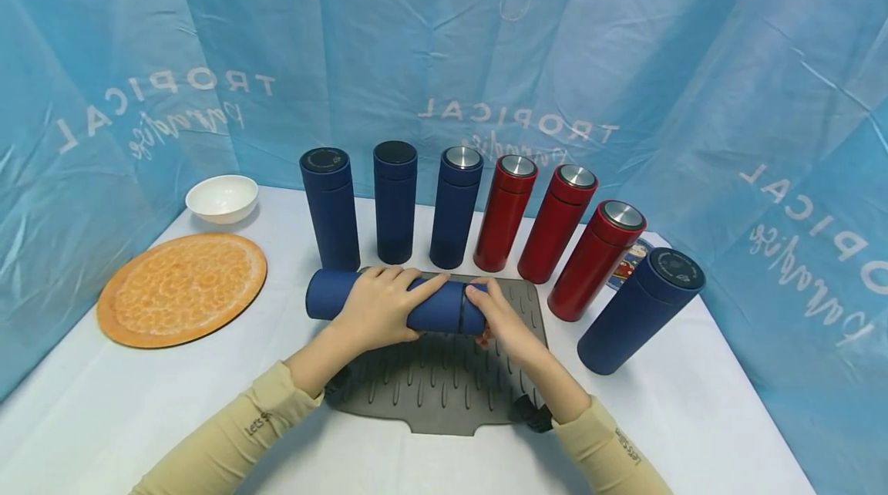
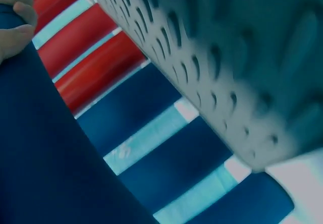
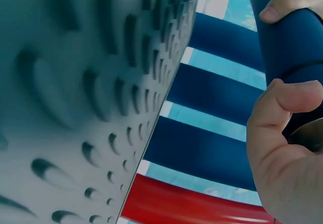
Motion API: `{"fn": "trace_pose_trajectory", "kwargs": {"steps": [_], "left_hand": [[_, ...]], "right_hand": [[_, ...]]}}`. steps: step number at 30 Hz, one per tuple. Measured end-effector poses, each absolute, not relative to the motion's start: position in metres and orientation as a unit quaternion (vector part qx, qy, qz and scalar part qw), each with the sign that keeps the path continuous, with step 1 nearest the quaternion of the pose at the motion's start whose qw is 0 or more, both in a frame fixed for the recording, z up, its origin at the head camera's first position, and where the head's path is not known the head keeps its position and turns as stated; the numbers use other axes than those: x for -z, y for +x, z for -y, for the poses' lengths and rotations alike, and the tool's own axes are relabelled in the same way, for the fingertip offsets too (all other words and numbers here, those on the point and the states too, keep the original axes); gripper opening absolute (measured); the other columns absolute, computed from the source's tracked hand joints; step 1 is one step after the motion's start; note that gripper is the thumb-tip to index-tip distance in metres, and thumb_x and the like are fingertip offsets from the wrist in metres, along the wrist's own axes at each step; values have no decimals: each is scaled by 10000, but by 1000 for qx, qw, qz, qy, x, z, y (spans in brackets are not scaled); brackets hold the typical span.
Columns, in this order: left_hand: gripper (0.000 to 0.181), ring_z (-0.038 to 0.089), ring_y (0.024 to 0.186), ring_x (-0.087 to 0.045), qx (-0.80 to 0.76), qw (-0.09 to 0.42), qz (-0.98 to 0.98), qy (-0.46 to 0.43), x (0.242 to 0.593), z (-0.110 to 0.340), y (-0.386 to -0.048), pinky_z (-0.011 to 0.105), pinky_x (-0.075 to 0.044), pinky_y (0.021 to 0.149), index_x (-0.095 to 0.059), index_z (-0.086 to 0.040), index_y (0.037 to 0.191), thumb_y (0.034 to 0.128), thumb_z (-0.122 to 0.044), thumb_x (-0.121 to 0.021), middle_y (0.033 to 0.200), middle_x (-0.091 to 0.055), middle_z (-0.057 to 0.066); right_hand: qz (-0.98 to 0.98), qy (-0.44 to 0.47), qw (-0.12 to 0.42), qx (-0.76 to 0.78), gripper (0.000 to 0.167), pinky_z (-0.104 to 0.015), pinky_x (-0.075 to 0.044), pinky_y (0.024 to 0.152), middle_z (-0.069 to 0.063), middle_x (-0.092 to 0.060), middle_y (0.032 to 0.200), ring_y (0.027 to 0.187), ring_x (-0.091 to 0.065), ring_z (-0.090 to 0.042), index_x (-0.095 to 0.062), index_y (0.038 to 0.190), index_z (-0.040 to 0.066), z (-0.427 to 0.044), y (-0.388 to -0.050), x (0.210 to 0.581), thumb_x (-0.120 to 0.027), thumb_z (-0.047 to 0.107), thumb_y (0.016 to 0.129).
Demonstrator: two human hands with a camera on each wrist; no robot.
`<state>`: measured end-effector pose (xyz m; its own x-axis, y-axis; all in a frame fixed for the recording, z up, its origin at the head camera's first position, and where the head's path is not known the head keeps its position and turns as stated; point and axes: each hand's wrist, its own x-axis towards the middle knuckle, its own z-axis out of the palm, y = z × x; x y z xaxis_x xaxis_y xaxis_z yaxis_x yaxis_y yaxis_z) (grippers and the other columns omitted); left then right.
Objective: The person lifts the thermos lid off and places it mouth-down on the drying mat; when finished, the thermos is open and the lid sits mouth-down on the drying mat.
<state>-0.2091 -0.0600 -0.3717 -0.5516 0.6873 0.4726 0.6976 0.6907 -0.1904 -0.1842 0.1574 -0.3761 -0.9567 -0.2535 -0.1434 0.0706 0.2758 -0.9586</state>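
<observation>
A blue thermos bottle (image 1: pixel 437 315) is held on its side above the grey ridged mat (image 1: pixel 444 387), its lid end toward the right. My left hand (image 1: pixel 381 306) grips the body near the middle, thumb and fingers round it. At the lid end, my right hand (image 1: pixel 501 318) pinches the lid (image 1: pixel 473 319) between thumb and fingers. In the right wrist view the right hand (image 3: pixel 287 148) curls at the lid, with the thermos (image 3: pixel 287 37) beyond it. The left wrist view shows the thermos (image 2: pixel 55 148) large at the left, with right-hand fingers (image 2: pixel 17 37) at its end.
Behind the mat stand blue thermoses (image 1: pixel 395 202) and red thermoses (image 1: pixel 506 217) in an arc. Another blue thermos (image 1: pixel 638 310) stands at right, near a small patterned card (image 1: pixel 627 264). At left lie a round pizza-print mat (image 1: pixel 182 291) and a white bowl (image 1: pixel 222 200).
</observation>
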Motion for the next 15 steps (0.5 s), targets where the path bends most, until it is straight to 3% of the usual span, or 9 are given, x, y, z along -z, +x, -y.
{"fn": "trace_pose_trajectory", "kwargs": {"steps": [6,15], "left_hand": [[945,299,897,-625,-15,279,873,-399,368,70,-208,443,-496,794,-476,-246,1348,515,-484,-853,1063,-624,98],[929,304,912,-628,-16,250,884,-395,368,73,-208,455,-513,780,-459,-244,1358,547,-510,-825,1067,-624,117]], "right_hand": [[-778,-64,137,609,442,-270,-370,539,-173,-477,993,662,-473,-206,-308,1271,123,-159,-182,373,-339,429,953],[-799,-57,124,586,453,-332,-421,643,-168,-441,1148,907,-476,-274,-329,1306,157,-158,-183,375,-353,447,958]]}}
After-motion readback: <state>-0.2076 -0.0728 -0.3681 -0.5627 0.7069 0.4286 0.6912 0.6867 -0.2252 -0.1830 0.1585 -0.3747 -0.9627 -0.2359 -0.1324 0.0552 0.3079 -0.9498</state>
